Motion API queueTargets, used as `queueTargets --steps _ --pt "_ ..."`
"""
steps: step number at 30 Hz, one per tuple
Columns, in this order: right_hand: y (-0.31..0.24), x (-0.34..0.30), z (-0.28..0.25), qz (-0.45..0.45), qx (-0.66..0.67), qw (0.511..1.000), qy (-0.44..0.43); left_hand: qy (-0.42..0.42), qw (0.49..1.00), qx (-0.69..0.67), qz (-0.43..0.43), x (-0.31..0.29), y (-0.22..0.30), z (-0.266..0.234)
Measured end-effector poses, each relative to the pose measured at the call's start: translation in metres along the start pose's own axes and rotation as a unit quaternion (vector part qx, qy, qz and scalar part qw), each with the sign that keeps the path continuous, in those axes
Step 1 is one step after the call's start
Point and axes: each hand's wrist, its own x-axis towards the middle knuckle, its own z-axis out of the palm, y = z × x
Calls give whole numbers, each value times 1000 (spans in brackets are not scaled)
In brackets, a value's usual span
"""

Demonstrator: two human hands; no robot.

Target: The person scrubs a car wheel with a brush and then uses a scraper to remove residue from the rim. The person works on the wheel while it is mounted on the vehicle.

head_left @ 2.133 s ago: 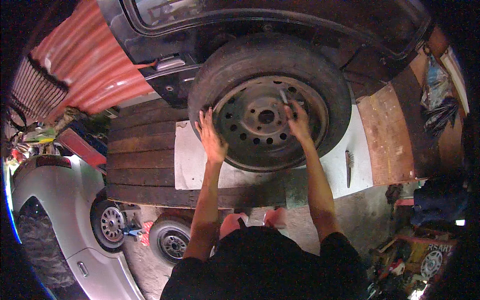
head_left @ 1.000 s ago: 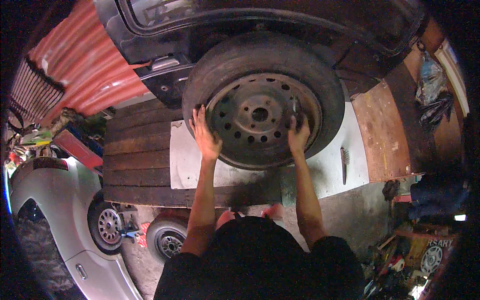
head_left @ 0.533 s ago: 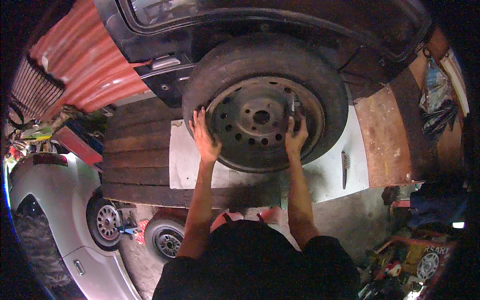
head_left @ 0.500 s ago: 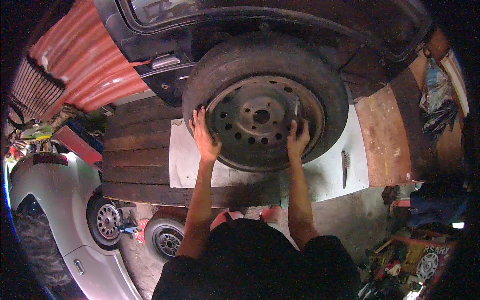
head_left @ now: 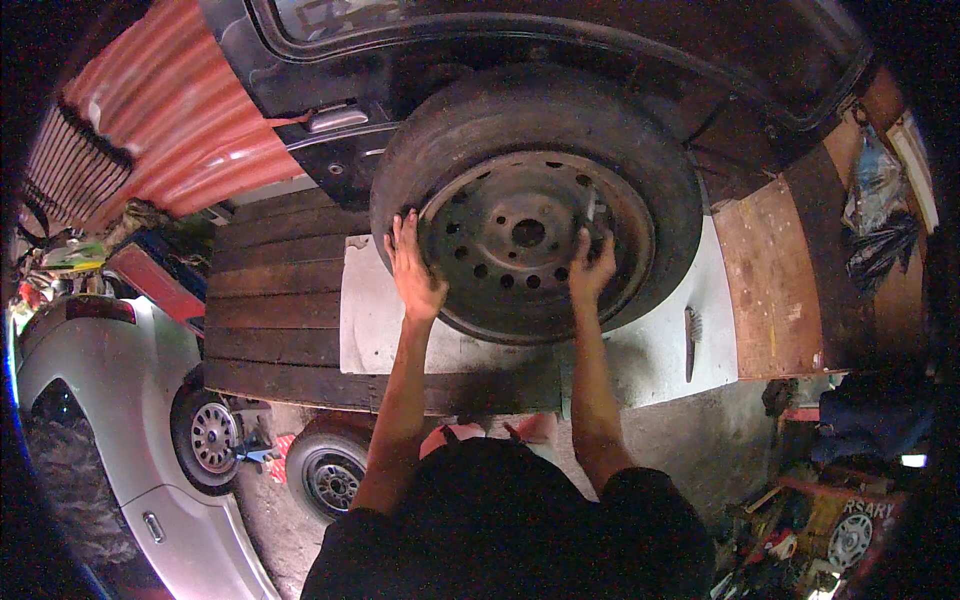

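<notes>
A big black tyre [head_left: 530,105] on a dusty dark steel wheel rim [head_left: 500,235] rests on a white board, its round-holed face toward me. Flat against the rim's left edge and the tyre beside it, my left hand [head_left: 418,275] has its fingers stretched out. Over the lower right of the rim, my right hand [head_left: 592,272] has fingers curled round a slim hand tool [head_left: 591,208] with a pale upper end; its exact kind does not show. A dark-handled brush [head_left: 691,340] lies on the board to the right.
Under the white board [head_left: 370,335] is a bench of dark wooden planks [head_left: 270,290]. A dark car door [head_left: 330,160] stands behind the tyre. At left are a silver car [head_left: 130,390] and another wheel [head_left: 325,475] on the floor. Clutter with a hubcap [head_left: 850,540] fills the lower right.
The view has shifted slightly. My right hand has tilted a little, with the slim tool still in it; my left hand keeps its place on the rim edge.
</notes>
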Motion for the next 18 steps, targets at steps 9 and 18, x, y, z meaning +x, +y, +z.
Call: queueTargets --steps 9,18 --pt "6 2 -2 -29 43 999 -12 5 1000 6 -4 -1 1 0" --pt "2 -8 -7 15 68 997 -12 7 1000 10 -5 0 0 -1"
